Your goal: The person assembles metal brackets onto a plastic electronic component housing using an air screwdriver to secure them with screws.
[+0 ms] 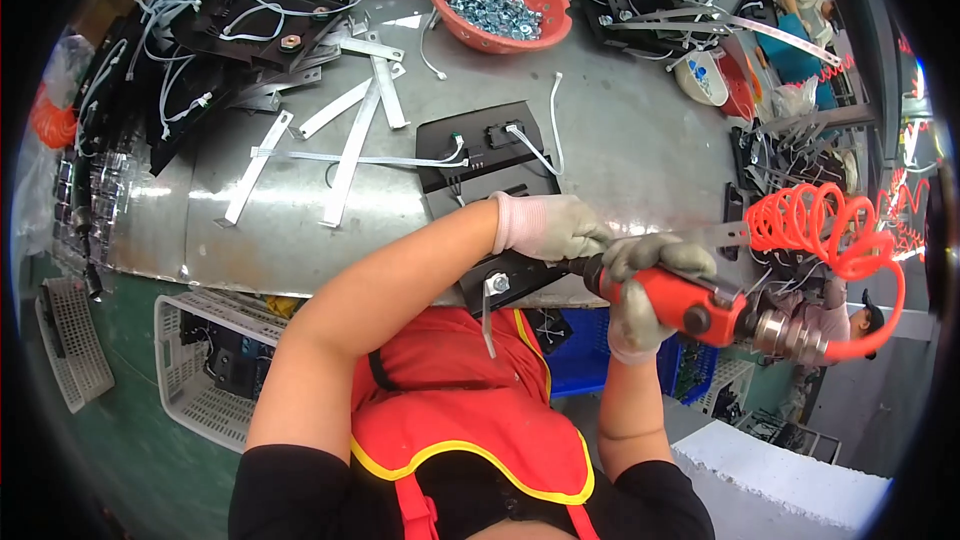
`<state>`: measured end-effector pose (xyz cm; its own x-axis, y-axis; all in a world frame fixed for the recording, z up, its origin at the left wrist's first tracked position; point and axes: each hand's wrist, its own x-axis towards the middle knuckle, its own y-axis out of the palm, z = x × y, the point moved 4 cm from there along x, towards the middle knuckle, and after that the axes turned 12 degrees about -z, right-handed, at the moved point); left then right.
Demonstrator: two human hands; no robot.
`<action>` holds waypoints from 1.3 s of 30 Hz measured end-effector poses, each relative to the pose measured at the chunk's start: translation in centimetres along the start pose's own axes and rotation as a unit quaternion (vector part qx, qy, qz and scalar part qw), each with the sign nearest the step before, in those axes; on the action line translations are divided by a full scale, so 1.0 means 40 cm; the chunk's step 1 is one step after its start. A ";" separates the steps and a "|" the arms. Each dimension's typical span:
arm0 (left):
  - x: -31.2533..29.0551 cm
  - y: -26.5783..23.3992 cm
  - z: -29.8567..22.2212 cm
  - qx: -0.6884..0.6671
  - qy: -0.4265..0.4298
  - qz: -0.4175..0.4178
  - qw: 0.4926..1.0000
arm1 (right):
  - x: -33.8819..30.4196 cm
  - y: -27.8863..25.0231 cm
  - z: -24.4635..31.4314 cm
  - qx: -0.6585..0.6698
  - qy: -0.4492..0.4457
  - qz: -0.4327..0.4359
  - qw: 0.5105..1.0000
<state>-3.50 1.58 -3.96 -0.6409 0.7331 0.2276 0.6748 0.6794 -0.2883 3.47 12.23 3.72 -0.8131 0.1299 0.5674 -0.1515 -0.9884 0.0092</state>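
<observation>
My right hand (645, 285), in a grey-white glove, grips a red air screwdriver (680, 302) lying roughly sideways, its nose pointing left. My gloved left hand (555, 227) is closed at that nose, fingertips pinched together; what they hold is hidden. Beneath my left wrist lies a black metal panel (488, 180) with small connectors and white cables (535, 150). Its near end shows a bolt (497, 283) with a metal strip (488, 325) hanging past the table edge. Another flat metal strip (722, 235) sticks out to the right behind my right hand.
A red bowl (555, 25) of fasteners stands at the back of the metal table (400, 200). Loose strips (350, 155) and stacked black panels (250, 30) lie left. A coiled red hose (820, 230) runs from the screwdriver. Crates (170, 380) stand below; another person (820, 315) is at right.
</observation>
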 end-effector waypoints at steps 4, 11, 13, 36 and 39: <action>-0.008 -0.001 -0.015 -0.016 0.038 -0.037 0.998 | -0.011 0.006 0.005 0.020 0.010 -0.016 1.000; -0.012 0.008 -0.004 -0.048 -0.032 0.004 0.998 | -0.020 -0.022 0.021 0.022 0.022 -0.050 0.998; -0.009 0.017 0.004 -0.096 -0.064 0.036 0.993 | -0.002 -0.016 0.099 0.157 0.032 -0.057 0.985; -0.385 0.054 -0.193 0.264 -0.020 -0.467 0.844 | 0.036 -0.127 -0.116 -0.333 -0.012 0.232 0.914; -0.354 0.104 -0.149 0.355 -0.080 -0.413 0.834 | -0.021 -0.060 -0.179 -0.213 0.045 0.308 0.926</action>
<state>10.58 -5.80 -2.83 -0.8585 -0.0290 0.5121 -0.3736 0.7194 -0.5856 0.52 15.07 -2.67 -0.8599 -0.4237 0.2847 0.1648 -0.7583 -0.6308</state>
